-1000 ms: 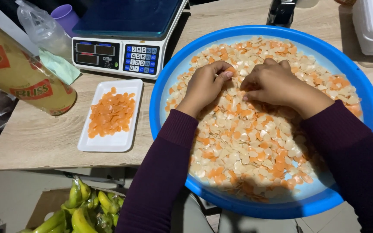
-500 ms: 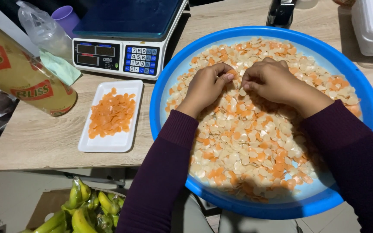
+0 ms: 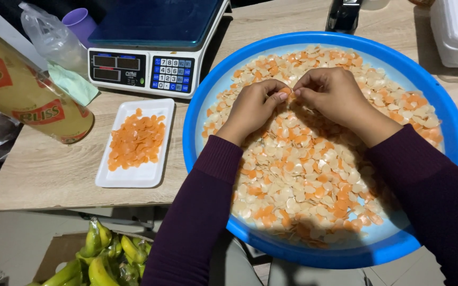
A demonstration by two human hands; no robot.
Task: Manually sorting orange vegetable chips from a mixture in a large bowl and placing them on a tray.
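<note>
Hands — left hand (image 3: pixel 253 108), right hand (image 3: pixel 335 95) — pinching chips (image 3: pixel 303 175) in blue basin (image 3: pixel 451 132).

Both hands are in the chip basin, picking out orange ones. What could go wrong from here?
1. The big round blue plastic basin overhangs the wooden table's front edge; leaning on its near rim could tip it.
2. The small white rectangular tray of orange chips sits near that edge, so the left hand's sleeve might knock it off.
3. Orange and pale chips lie mixed and overlapping; the right hand may pinch a pale one too.
</note>
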